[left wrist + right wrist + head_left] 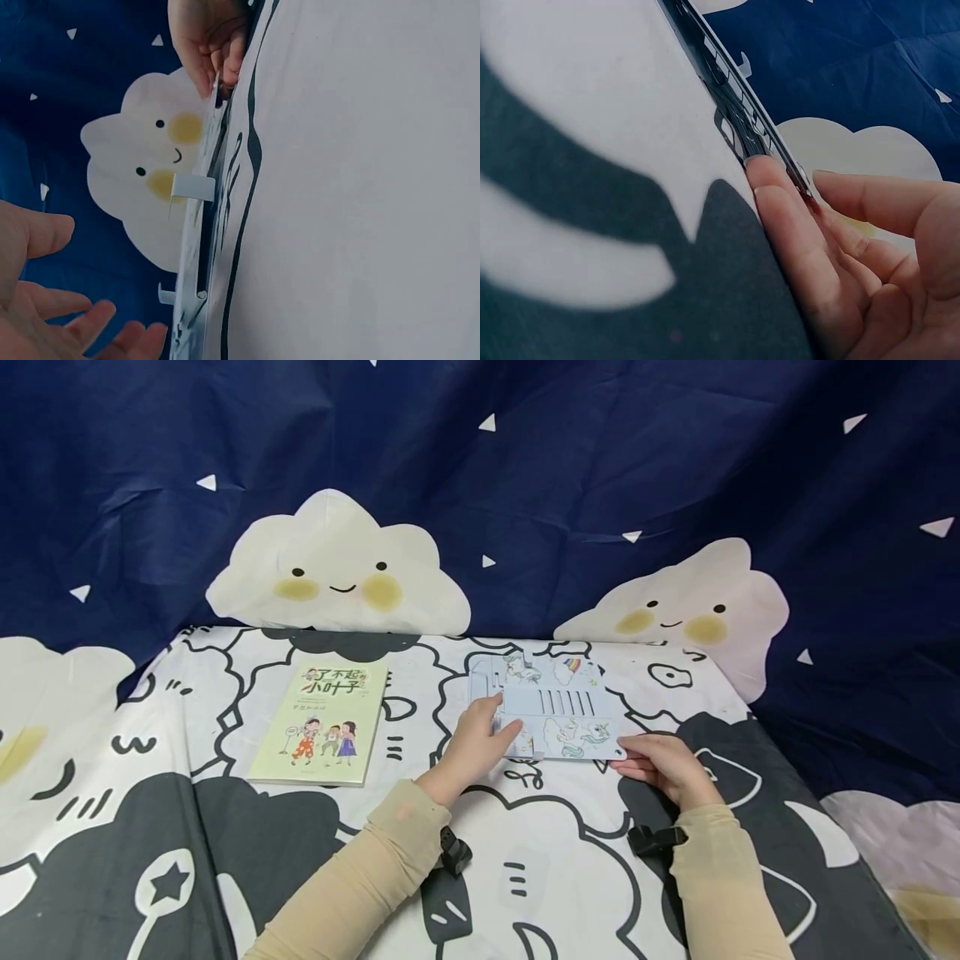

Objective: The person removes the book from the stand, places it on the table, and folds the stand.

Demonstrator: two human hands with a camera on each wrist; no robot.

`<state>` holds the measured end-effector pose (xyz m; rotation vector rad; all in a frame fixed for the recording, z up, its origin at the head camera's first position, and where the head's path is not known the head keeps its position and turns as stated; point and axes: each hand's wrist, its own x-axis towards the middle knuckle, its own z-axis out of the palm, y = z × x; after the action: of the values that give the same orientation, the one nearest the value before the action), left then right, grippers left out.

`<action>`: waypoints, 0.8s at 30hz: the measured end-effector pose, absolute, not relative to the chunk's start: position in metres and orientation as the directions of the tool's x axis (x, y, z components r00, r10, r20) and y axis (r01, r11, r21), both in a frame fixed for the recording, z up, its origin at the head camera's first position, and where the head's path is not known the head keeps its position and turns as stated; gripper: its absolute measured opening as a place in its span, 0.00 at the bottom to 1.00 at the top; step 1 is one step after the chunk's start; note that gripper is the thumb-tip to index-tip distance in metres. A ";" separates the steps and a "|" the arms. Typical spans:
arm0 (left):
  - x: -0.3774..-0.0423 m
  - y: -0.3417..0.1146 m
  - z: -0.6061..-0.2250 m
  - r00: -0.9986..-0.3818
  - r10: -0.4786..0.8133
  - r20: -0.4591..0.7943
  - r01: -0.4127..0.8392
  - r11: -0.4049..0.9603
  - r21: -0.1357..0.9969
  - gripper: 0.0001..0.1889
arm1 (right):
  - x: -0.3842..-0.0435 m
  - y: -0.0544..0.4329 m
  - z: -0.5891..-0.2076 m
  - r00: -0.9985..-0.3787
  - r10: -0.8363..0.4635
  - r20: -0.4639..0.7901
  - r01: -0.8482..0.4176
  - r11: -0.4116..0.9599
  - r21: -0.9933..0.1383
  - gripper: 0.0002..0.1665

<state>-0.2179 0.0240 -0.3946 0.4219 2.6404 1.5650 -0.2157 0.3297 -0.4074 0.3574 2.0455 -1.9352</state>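
Observation:
A light blue book stand (558, 702) with unicorn prints and a row of slots lies folded nearly flat on the patterned cloth. My right hand (667, 767) pinches its near right corner. In the right wrist view the thumb (855, 196) is at the corner's upper side and the fingers (791, 225) reach underneath. Over the stand's left end is my left hand (474, 747), thumb and fingers spread. From the left wrist, that hand (60, 300) shows relaxed fingers beside the stand's edge, where small white page clips (193, 187) stick up.
To the left lies a pale green book (322, 722) with three cartoon figures on its cover. The cloth (540, 860) with black and white drawings covers the surface. Behind it hangs a dark blue curtain (555, 485) with smiling clouds.

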 end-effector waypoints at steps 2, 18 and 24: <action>-0.218 0.025 -0.395 -0.967 0.235 0.095 0.201 0.481 0.853 0.34 | -0.215 0.330 -0.407 -0.926 -0.034 -0.376 0.373 0.063 -0.926 0.12; -0.219 0.023 -0.405 -0.973 0.222 -0.063 0.075 0.565 0.822 0.44 | -0.214 0.332 -0.408 -0.930 -0.058 -0.364 0.361 0.056 -0.931 0.13; -0.215 0.026 -0.404 -0.961 0.250 -0.121 0.048 0.580 0.814 0.48 | -0.214 0.332 -0.408 -0.930 -0.074 -0.360 0.355 0.066 -0.932 0.26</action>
<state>-0.2152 0.0260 -0.4044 0.2480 2.5884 1.3232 -0.2139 0.3322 -0.4084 0.2819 2.0368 -1.9337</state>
